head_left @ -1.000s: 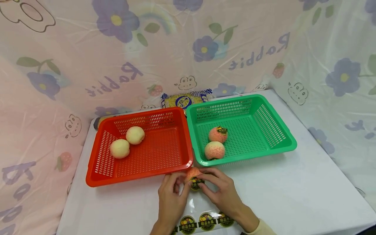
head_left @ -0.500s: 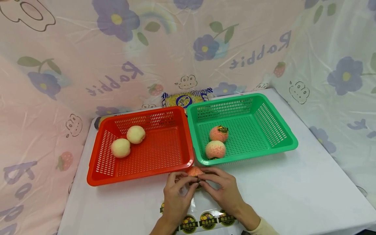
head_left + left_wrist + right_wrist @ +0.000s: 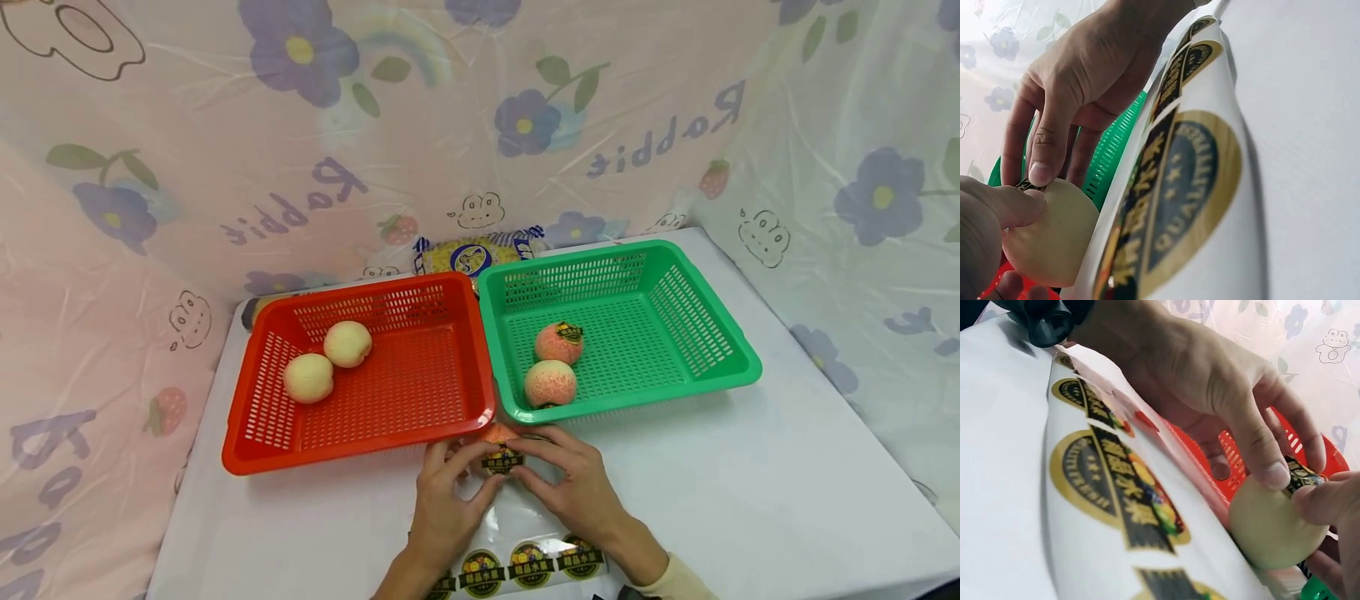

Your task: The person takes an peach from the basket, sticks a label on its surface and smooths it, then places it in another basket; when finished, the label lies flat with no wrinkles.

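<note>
A pale, pink-flushed peach [image 3: 498, 433] is between both hands at the table's near side, just in front of the baskets. On it lies a black-and-gold fruit sticker [image 3: 502, 459]. My left hand [image 3: 450, 500] grips the peach from the left, its thumb and index finger at the sticker's edge. From the right, my right hand [image 3: 581, 483] holds the same peach, thumb and index finger at the sticker's other end. Both thumbs touch the peach [image 3: 1272, 525] in the right wrist view. Under the wrists lies a sheet of similar stickers [image 3: 482, 573].
A red basket [image 3: 360, 446] with two pale peaches [image 3: 308, 378] stands at left. Against it, at right, a green basket [image 3: 637, 400] holds two pink peaches [image 3: 558, 344], one with a visible sticker. A packaged yellow bag [image 3: 472, 257] lies behind them.
The left fingers moved right along the sticker, covered it half a second ago, and have drawn back slightly so its face shows. The right hand stays nearly in place. The baskets have not moved.
</note>
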The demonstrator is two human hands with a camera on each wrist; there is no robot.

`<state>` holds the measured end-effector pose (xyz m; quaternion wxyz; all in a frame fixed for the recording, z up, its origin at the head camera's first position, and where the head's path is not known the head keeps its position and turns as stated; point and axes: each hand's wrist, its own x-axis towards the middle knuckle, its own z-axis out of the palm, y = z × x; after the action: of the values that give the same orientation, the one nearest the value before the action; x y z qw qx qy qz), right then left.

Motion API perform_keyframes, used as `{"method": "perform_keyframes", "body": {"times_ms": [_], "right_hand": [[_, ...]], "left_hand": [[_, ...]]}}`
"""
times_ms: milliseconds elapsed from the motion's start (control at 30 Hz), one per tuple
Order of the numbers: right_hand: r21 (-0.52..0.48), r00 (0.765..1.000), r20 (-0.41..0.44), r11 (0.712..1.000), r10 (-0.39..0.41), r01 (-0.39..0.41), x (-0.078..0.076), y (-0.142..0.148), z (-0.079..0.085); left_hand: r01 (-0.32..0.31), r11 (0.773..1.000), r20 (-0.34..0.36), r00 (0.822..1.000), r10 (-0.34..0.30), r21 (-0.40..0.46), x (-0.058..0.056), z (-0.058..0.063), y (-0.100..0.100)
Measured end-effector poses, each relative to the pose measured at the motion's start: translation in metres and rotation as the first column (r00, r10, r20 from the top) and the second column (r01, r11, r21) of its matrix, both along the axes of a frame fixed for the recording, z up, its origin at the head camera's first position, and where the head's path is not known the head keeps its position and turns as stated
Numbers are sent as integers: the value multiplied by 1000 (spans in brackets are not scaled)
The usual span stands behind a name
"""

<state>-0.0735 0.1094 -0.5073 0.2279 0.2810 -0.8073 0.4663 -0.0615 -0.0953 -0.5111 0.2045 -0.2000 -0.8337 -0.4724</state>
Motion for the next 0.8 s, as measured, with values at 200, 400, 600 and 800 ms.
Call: {"method": "perform_keyframes", "body": {"times_ms": [200,400,600,800], "right_hand": [[-1,1000,10,1000,-9,9,0,0,0],[-9,1000,14,1000,-12,12,-1,0,-1],[-20,1000,14,1000,8,-7,1,0,-2],[-16,1000,-7,1000,23,-23,0,-1,-2]], "left_hand": [[21,997,33,999,-23,70,-1,0,1],[19,994,30,999,-23,111,-2,-1,1],[34,989,57,997,-43,146,-2,-3,0],[24,973,102,994,-48,228,-3,-3,0]]}}
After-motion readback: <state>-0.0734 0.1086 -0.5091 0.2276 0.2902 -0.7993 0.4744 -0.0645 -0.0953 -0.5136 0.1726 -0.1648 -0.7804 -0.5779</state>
